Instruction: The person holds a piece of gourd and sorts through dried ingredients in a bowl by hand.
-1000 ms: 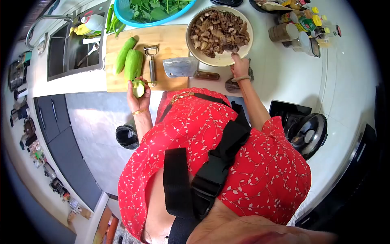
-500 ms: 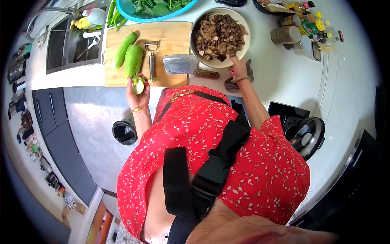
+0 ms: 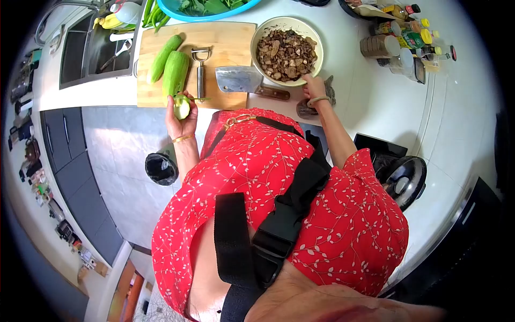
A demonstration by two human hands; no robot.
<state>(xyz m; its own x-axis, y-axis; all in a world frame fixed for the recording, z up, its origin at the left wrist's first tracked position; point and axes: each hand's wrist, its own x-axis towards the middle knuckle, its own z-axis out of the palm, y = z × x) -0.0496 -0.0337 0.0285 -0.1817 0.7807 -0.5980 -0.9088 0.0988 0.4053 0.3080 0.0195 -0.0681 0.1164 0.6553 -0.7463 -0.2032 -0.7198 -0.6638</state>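
My left hand (image 3: 183,119) is closed round a cut piece of green squash (image 3: 181,107) at the front edge of the cutting board (image 3: 230,40). Two peeled green squashes (image 3: 175,72) lie on the board, with a metal peeler (image 3: 200,75) to their right. A cleaver (image 3: 236,79) rests over the board's right side, its wooden handle pointing right. My right hand (image 3: 314,88) grips the near rim of a cream bowl (image 3: 320,45) filled with brown chopped food (image 3: 287,53). Beside that wrist lies a dark cloth (image 3: 307,109).
A blue basin of leafy greens (image 3: 214,16) and green peppers (image 3: 155,16) stand behind the board. The sink (image 3: 96,53) is at the left. Jars and bottles (image 3: 381,47) are at the back right. A black-lined bin (image 3: 161,169) stands below on the left, and a round black appliance (image 3: 405,182) at the right.
The bowl has tilted and settled flatter, shifting slightly nearer the cleaver's handle with my right hand still on its rim. My left hand keeps the squash piece. The whole view has shifted a little.
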